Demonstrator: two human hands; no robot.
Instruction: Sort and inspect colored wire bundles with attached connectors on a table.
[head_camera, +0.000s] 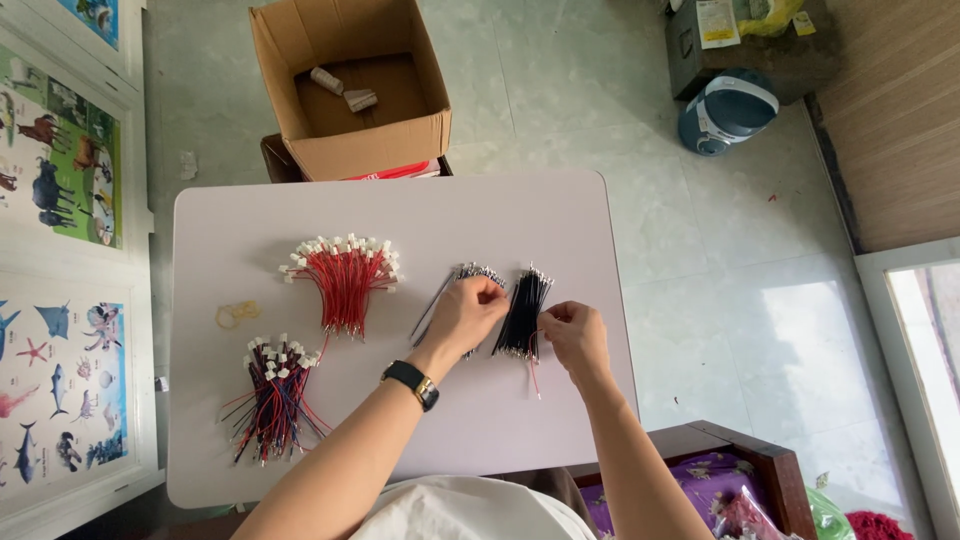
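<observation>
My left hand (466, 313), with a black wristwatch (412, 382) on its wrist, pinches the top of a small grey-black wire bundle (440, 292) on the white table (300, 220). My right hand (575, 335) rests beside a bundle of black wires (524, 310) and pinches a thin red wire (534, 375) that hangs toward me. A fan of red wires with white connectors (344, 275) lies to the left. Nearer me lies a mixed red and dark bundle with white connectors (276, 392).
Rubber bands (237, 314) lie at the table's left. An open cardboard box (350, 85) stands beyond the far edge. A blue and white cooker (727, 110) sits on the tiled floor. Animal posters (60, 260) line the left. A wooden chair (740, 470) stands at lower right.
</observation>
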